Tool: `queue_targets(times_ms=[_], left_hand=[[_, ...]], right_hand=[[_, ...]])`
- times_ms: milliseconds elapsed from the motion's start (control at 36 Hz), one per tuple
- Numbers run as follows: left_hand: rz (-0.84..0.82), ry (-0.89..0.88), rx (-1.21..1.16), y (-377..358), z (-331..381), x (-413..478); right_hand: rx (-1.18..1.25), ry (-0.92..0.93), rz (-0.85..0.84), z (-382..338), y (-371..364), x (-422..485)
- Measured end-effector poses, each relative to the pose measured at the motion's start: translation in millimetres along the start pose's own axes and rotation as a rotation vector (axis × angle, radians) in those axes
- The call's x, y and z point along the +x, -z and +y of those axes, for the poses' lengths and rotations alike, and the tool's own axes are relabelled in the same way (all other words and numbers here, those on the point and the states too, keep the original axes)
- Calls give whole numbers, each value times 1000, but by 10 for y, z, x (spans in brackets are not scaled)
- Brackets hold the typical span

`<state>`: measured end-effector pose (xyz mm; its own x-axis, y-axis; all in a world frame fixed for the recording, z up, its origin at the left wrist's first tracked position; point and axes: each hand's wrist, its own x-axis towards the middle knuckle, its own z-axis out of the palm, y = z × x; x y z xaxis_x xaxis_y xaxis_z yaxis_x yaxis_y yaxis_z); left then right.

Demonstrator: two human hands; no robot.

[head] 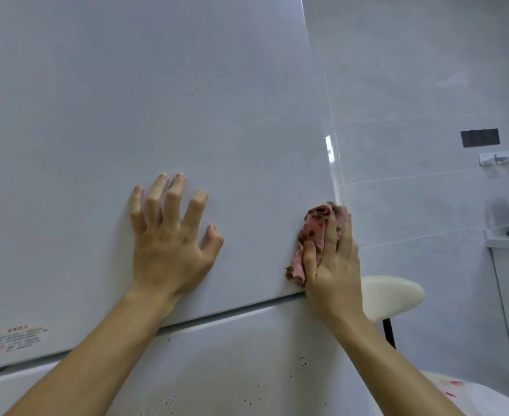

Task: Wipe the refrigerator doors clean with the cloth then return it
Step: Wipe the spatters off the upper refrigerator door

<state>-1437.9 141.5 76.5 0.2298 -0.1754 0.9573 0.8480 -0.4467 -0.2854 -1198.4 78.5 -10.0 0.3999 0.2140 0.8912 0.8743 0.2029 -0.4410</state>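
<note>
The pink cloth, dotted with dark spots, is bunched against the right edge of the upper fridge door, just above its bottom right corner. The right hand holds it there, thumb and fingers wrapped over the fabric. The left hand rests on the same door near the middle of its lower edge, holding nothing, its fingers spread wide and arched with the tips touching the panel. A sticker with red print sits in the door's bottom left corner. The lower door below carries dark specks. A cream stool stands right of the fridge against the tiled wall.
</note>
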Motion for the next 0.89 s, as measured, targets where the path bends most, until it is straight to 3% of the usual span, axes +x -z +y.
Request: queue_targets(times_ms=[139, 278, 417, 528, 667, 889], left_hand=[[14, 5, 0, -10, -12, 6], [18, -7, 0, -4, -31, 2], [10, -33, 5, -23, -59, 13], [0, -21, -9, -25, -34, -9], [-1, -3, -53, 28, -25, -18], [-22, 34, -146, 108, -18, -32]], right_hand=[[-20, -78, 25, -7, -38, -65], [-69, -50, 111, -353, -27, 633], [-54, -25, 119, -789, 52, 1554], [-21, -6, 100, -834, 78, 1783], [-108, 98, 97, -672, -17, 1345], [-147, 278, 163, -378, -416, -177]])
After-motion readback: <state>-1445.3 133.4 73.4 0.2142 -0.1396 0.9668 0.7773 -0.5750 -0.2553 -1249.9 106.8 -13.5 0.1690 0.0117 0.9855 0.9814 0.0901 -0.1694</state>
